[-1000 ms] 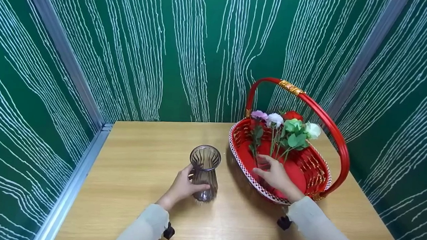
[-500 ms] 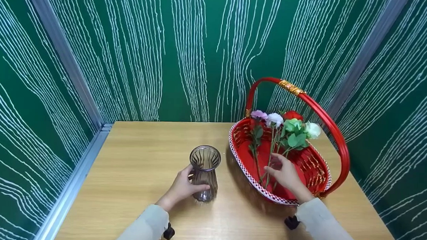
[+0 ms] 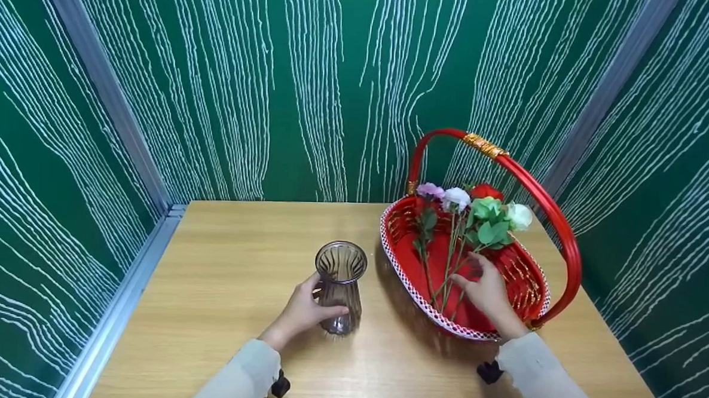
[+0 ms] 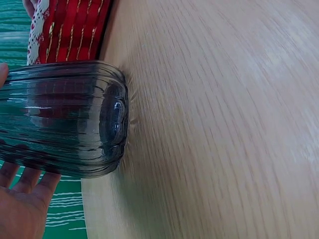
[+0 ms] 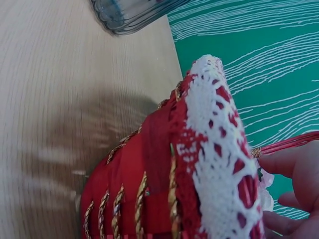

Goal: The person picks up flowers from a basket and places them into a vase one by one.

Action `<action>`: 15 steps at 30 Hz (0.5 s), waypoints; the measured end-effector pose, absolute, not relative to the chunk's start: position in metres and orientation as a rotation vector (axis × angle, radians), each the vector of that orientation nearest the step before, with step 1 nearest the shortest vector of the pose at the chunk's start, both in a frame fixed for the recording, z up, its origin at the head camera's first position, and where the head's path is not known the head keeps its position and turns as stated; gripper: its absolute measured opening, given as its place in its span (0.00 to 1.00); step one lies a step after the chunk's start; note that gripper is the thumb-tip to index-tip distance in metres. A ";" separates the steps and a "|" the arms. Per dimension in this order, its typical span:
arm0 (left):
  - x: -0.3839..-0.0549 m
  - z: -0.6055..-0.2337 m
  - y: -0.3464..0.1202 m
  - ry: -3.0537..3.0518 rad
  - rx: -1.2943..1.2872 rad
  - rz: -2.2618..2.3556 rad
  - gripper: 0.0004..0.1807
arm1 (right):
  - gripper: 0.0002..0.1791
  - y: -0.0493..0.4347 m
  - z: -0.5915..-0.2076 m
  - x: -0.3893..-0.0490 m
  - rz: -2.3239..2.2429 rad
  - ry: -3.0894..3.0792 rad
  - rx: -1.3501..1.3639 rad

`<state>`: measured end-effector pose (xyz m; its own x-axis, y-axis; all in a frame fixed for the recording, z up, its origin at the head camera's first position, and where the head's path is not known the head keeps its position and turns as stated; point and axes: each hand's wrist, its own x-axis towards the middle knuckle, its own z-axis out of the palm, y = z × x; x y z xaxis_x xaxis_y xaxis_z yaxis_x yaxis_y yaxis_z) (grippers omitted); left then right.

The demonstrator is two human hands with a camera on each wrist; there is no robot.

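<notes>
On the table stands a ribbed, smoky glass vase [image 3: 342, 297], upright, with a flared rim. My left hand [image 3: 306, 310] holds its side, thumb across the front and fingers behind; the left wrist view shows the vase's base [image 4: 113, 119] on the wood. Inside the red basket [image 3: 388, 248] lie several artificial flowers: pink [image 3: 431, 191], white [image 3: 456, 198], red [image 3: 486, 191], green [image 3: 487, 211] and cream [image 3: 519, 217]. My right hand [image 3: 489, 291] reaches over the basket's front rim, thumb and fingers parted beside the stems [image 3: 449, 257]. In the right wrist view, the basket wall partly hides this hand.
A tall red handle [image 3: 546, 198] with gold wrapping arches over the basket, to the right of the reaching hand. White lace trim [image 3: 407, 285] edges the basket. Green walls [image 3: 311, 101] with white wavy lines enclose the wooden table [image 3: 238, 248] at the back and sides.
My right hand has shifted rightward across the basket, from the pink flower's stem toward the green flower's stem. My left hand and the vase have stayed in place.
</notes>
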<state>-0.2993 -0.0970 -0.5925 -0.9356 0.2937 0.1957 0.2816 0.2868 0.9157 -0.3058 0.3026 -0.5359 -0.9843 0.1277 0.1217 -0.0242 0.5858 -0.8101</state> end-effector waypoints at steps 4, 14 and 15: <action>-0.300 -0.592 -0.097 2.504 0.564 1.787 0.49 | 0.39 0.305 -0.535 -0.304 1.315 -2.631 -0.161; -0.301 -0.592 -0.096 2.494 0.579 1.806 0.47 | 0.45 0.308 -0.541 -0.304 1.312 -2.701 -0.244; -0.301 -0.592 -0.096 2.494 0.579 1.807 0.47 | 0.45 0.309 -0.541 -0.304 1.308 -2.714 -0.242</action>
<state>-0.3005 -0.0963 -0.5919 -0.9318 0.2983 0.2070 0.2896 0.2667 0.9192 -0.3044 0.3086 -0.5414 -0.9801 0.1948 0.0372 0.0922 0.6138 -0.7840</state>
